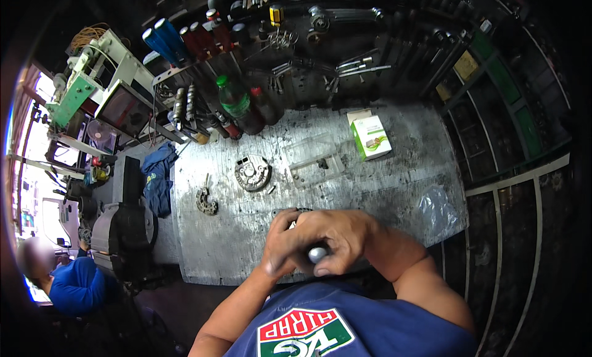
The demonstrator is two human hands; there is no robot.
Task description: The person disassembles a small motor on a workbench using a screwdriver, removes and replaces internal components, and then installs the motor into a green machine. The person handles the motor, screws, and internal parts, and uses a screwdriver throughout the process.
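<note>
Near the front edge of the metal-topped bench, my two hands are close together. My right hand (pixel 342 233) is wrapped around a dark tool with a rounded silver end (pixel 317 254); the rest of the tool is hidden in the grip. Curled against it, my left hand (pixel 283 240) is closed, and what it holds is covered by the fingers. Just beyond the fingers shows the edge of a dark metal part (pixel 302 209). Farther up lie a round metal housing (pixel 252 173), a curved metal piece (pixel 207 203) and a small metal pin (pixel 271 189).
A clear plastic case (pixel 317 162) and a white-green box (pixel 372 138) stand toward the back. A crumpled plastic bag (pixel 438 209) is at right. Bottles (pixel 237 104) and screwdrivers (pixel 166 39) line the back left. Another person (pixel 74 283) works at far left.
</note>
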